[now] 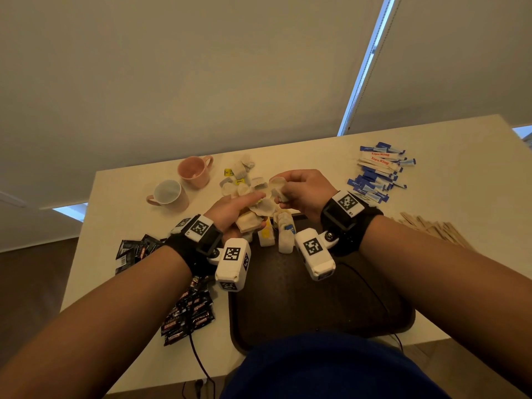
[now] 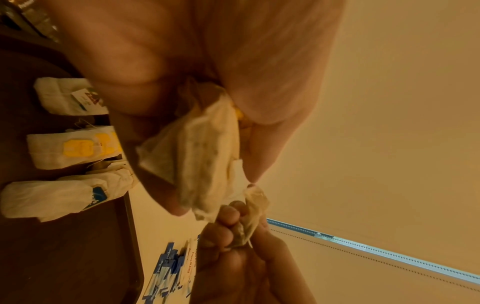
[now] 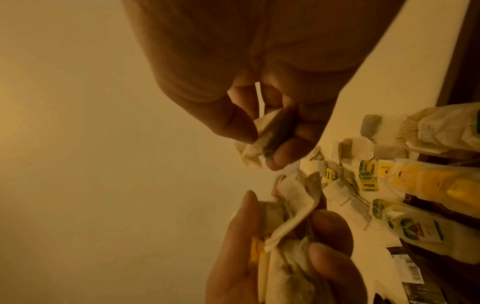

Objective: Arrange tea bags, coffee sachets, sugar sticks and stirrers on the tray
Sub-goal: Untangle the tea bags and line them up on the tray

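- Left hand (image 1: 230, 212) grips a bunch of tea bags (image 1: 251, 219) — fingers curled round them, above the tray's (image 1: 316, 300) far edge.
- Right hand (image 1: 305, 192) pinches one tea bag (image 3: 255, 148) between thumb and fingers, just beside the bunch.
- Loose bags (image 1: 239, 171) lie on the bench (image 1: 460, 168) beyond.

Right hand (image 3: 262, 115) occupies the upper centre, thumb and fingers pinching a single tea bag (image 3: 255, 150) whose crumpled paper hangs below the fingertips. At six o'clock of it the left hand (image 3: 272, 253) grips a bundle of tea bags (image 3: 293, 207), thumb and curled fingers round them, a yellow tag showing at the bundle's left edge. The two hands are near, not touching. At three o'clock, loose tea bags with yellow tags (image 3: 363, 176) lie scattered on the pale surface (image 3: 389, 86). Further toward three o'clock, rows of white tea bags (image 3: 428, 185) lie on a dark tray (image 3: 465, 51), partly cut by the frame edge.
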